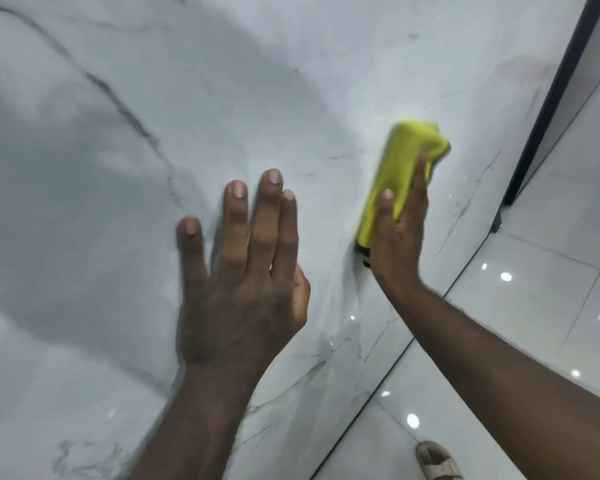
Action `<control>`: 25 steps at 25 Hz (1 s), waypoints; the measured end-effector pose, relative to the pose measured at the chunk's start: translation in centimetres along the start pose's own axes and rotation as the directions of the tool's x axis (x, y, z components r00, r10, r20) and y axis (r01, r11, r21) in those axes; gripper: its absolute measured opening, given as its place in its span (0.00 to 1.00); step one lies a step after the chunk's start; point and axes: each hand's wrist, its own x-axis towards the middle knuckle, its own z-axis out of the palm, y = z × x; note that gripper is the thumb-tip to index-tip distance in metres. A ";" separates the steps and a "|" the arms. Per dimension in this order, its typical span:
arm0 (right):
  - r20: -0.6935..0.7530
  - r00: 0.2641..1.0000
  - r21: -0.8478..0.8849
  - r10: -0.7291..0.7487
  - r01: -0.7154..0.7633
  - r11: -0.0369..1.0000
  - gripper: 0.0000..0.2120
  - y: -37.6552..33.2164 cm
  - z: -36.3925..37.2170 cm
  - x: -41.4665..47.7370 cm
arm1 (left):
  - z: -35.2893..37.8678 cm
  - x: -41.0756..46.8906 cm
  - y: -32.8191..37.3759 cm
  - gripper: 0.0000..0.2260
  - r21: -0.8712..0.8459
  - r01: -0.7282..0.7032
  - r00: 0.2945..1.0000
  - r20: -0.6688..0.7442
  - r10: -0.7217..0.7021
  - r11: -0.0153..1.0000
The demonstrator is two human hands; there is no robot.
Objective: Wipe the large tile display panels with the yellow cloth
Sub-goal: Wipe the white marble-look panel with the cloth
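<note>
The floor [534, 306] on the right is laid with glossy pale tiles, parted by thin grey joints. Small bright spots of light [506, 276] are mirrored in its shine, scattered from the middle down to the lower edge. A dark post [548, 109] slants down from the top right corner to the floor. A pale sandal [437, 462] shows at the bottom edge.

Folded yellow cloth [400, 174] against marbled tile panel [222, 98]
</note>
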 end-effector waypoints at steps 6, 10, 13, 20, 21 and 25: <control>-0.082 0.662 0.025 0.745 -0.746 0.665 0.30 16.4 -1.4 -0.1 | 0.1 -0.4 0.1 0.37 0.026 0.012 0.999 0.048 -0.013 1.000; 0.025 0.635 0.109 0.772 -0.769 0.630 0.34 17.1 -2.0 -1.0 | -0.2 -0.1 0.1 0.36 0.050 0.037 0.998 0.052 -0.040 0.998; 0.044 0.729 0.133 0.683 -0.682 0.720 0.36 12.0 -1.4 -1.3 | -0.5 0.1 -0.2 0.34 -0.009 0.059 0.997 0.045 -0.059 0.998; 0.096 0.987 0.095 -0.125 0.116 0.989 0.32 -10.7 1.3 -6.2 | -5.3 -2.6 -5.7 0.34 -0.111 0.105 0.992 0.080 -0.096 0.988; 0.115 0.962 0.093 -0.249 0.239 0.966 0.33 -13.3 2.0 -8.1 | -6.2 -3.8 -7.2 0.35 -0.109 0.116 0.991 0.074 -0.109 0.987; 0.282 0.814 0.025 -0.509 0.524 0.852 0.32 -19.7 4.5 -16.0 | -8.3 -8.9 -11.9 0.33 -0.077 0.148 0.989 0.027 -0.146 0.986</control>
